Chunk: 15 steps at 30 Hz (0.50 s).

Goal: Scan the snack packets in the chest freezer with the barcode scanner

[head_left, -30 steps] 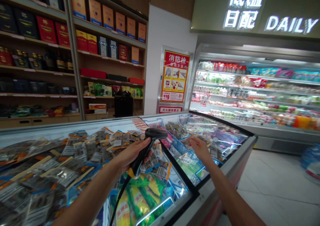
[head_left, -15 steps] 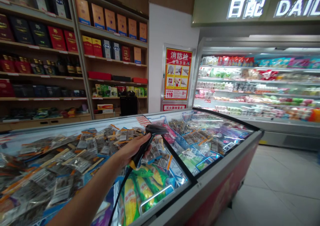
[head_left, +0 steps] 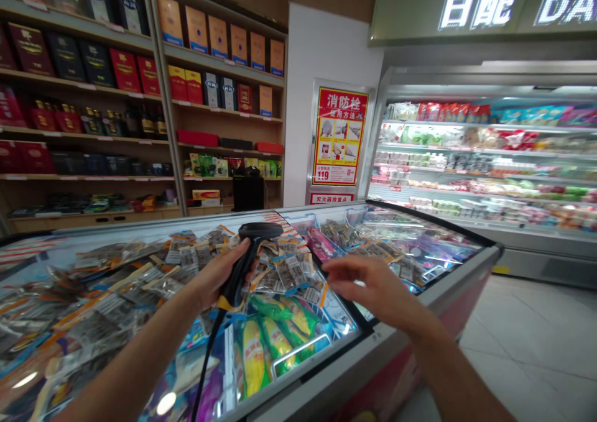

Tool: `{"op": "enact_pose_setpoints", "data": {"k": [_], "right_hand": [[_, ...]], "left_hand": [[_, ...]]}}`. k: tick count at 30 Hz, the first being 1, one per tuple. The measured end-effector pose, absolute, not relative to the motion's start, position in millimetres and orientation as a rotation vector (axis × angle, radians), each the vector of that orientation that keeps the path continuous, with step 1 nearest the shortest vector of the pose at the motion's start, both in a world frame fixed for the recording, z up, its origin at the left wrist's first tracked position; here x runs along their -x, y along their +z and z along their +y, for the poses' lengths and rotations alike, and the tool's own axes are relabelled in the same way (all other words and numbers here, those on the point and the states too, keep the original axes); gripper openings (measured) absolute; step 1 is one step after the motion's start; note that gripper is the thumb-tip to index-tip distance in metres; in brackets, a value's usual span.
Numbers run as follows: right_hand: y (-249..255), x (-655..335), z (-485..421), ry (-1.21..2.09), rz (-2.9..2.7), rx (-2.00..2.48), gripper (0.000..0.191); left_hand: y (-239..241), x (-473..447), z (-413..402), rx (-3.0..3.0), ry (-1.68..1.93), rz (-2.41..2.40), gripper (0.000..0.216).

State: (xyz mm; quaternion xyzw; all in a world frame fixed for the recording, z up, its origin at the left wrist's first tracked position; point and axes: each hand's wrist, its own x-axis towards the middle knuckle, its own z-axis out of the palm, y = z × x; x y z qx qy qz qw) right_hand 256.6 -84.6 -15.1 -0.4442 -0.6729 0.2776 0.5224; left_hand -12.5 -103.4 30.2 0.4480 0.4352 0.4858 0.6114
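My left hand point(head_left: 224, 276) is closed around the handle of a black barcode scanner point(head_left: 242, 263) with a yellow-orange lower end. A black cord point(head_left: 205, 363) runs down from it. The scanner stands roughly upright above the chest freezer's glass, its head on top. To its right, my right hand point(head_left: 373, 285) hovers over the freezer's black lid frame, fingers loosely bent and nothing visible in them. Several clear and orange food packets point(head_left: 291, 270) lie on the far side of the glass. Below the scanner, green-and-yellow corn packages point(head_left: 275, 341) fill a wire basket.
The chest freezer's grey front rim point(head_left: 298, 397) crosses in front of me. Boxed and bottled goods line the wooden shelves point(head_left: 224, 114) behind it. A red-and-yellow notice point(head_left: 339, 137) hangs on the wall. At the right are a lit refrigerated display point(head_left: 485, 223) and tiled floor point(head_left: 527, 329).
My right hand has come into view from the lower right. The left hand has moved left with the scanner, now held more upright. The view has shifted slightly left.
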Motion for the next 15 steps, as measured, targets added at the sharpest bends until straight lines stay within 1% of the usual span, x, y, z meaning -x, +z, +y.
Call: {"op": "enact_pose_setpoints", "data": {"k": [4,7,9,11,13,15], "right_hand": [[-17,-237,-62,0.414,-2.045,1.490,0.031],[-26,-219,-45,0.283,-2.080,1.694,0.042],[-31,-205,-37,0.238,-2.059,1.737,0.051],[-37,-192,-33,0.203,-2.051,1.747,0.053],[-42,-182,-28,0.232,-2.023,1.715,0.048],[-47,-179,-20,0.337,-1.919,1.634,0.037]], "left_hand": [[22,8,-106,-0.983,1.144,0.966,0.033],[16,1,-105,-0.973,1.191,0.954,0.034],[14,-4,-104,-0.959,1.230,0.946,0.034],[12,-9,-103,-0.946,1.255,0.934,0.034],[12,-16,-103,-0.938,1.274,0.920,0.034],[11,-25,-103,-0.931,1.282,0.896,0.036]]}}
